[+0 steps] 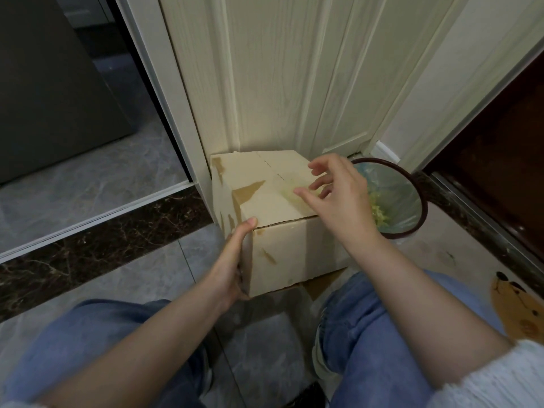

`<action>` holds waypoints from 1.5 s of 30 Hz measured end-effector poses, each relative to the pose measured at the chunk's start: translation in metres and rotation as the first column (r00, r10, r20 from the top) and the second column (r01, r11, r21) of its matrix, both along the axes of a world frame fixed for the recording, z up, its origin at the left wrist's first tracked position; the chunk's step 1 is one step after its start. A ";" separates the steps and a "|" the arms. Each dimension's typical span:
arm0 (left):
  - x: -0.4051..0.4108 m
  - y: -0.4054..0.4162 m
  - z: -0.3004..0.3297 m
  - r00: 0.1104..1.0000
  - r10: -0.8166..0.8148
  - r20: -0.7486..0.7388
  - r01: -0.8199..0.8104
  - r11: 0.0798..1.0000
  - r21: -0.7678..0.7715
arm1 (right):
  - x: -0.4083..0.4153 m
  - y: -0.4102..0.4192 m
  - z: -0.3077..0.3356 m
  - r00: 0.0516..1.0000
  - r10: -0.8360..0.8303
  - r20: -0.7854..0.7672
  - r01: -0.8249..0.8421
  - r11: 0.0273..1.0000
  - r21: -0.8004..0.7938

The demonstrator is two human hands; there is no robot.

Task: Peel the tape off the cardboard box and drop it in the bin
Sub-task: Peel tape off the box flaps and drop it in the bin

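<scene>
A cardboard box (282, 254), covered in pale tape with brown patches where the tape is gone, stands on the floor against a white door. My left hand (235, 260) grips its near left corner, with the thumb at the top edge. Above the right side of the box top, my right hand (338, 195) has its thumb and fingertips pinching a yellowish, see-through piece of tape (290, 193). To the right of the box stands a round bin (424, 198) with a dark rim and a blue liner. Crumpled yellowish tape (379, 213) lies inside it.
The white door (294, 83) rises right behind the box. A dark marble threshold (103, 245) and a sliding-door track run to the left. My knees in blue jeans are on either side, close to the box. A brown slipper (518, 307) lies at the right edge.
</scene>
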State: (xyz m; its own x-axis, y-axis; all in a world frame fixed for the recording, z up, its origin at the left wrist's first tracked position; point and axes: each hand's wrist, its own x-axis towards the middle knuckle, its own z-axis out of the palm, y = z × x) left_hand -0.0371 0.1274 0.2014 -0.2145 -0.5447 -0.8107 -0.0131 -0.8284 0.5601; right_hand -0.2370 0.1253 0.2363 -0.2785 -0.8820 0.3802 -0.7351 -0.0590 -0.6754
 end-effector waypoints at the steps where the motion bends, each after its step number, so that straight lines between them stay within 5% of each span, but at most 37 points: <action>1: 0.002 0.000 0.000 1.000 -0.014 -0.002 0.014 1.000 -0.007 | -0.002 0.000 0.001 1.000 -0.024 0.013 0.024 1.000 -0.014; 18: 0.020 0.003 -0.002 0.995 -0.052 -0.082 0.051 0.999 -0.013 | -0.006 0.008 0.000 0.992 0.034 -0.125 0.004 0.955 0.296; 27: 0.027 0.002 -0.008 0.994 -0.054 -0.098 0.052 0.998 -0.027 | 0.001 0.008 0.009 0.999 -0.022 0.047 0.004 0.936 0.352; 41: 0.032 0.001 -0.013 0.992 -0.052 -0.116 0.050 0.999 -0.016 | 0.002 0.006 0.002 0.998 0.006 -0.055 0.010 0.958 0.287; 45: 0.034 -0.002 -0.014 0.990 -0.047 -0.133 0.043 0.999 -0.030 | 0.001 0.005 0.003 0.999 -0.050 0.016 0.043 0.953 0.299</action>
